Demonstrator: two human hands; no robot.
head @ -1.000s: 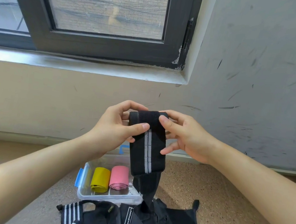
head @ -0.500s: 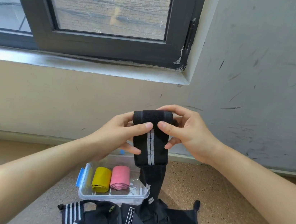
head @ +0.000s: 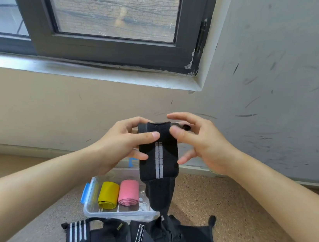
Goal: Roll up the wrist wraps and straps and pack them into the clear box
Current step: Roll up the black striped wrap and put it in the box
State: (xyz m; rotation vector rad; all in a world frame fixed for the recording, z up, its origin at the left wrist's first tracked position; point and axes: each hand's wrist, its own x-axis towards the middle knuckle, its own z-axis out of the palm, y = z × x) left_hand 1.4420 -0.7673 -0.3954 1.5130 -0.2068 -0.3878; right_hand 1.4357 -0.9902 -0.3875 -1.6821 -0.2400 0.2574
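Head view: we see the black wrist wrap (head: 159, 157) held up in front of the wall, its top end turned over into a small roll. The rest hangs straight down to the floor (head: 244, 213). Since a moment ago the roll has taken a little more cloth and the hanging tail has lifted slightly.

The right hand (head: 206, 145) has changed too. It was pinching flat and is now looser, with the thumb on the front of the roll, one finger seemingly behind it and the others spread. We read that as a reset of the grip for the next turn. The left hand (head: 125, 144) keeps its grip on the roll's other edge, thumb in front and fingers behind.

For the task this means the rolling has only begun — most of the wrap's length is still unrolled, and nothing new has gone into the box.

We count:
- **In the hands:** one wrap.
- **On the floor below them:** one clear box (head: 122, 215) with two blue latches (head: 85, 192) in view.
- **In the box:** two finished rolls side by side, one yellow roll (head: 108, 194) and one pink roll (head: 129, 191).
- **In front of the box:** one pile of black wraps and straps (head: 159, 236), including one white-striped piece (head: 77, 232). The pieces overlap, so we cannot count them exactly.
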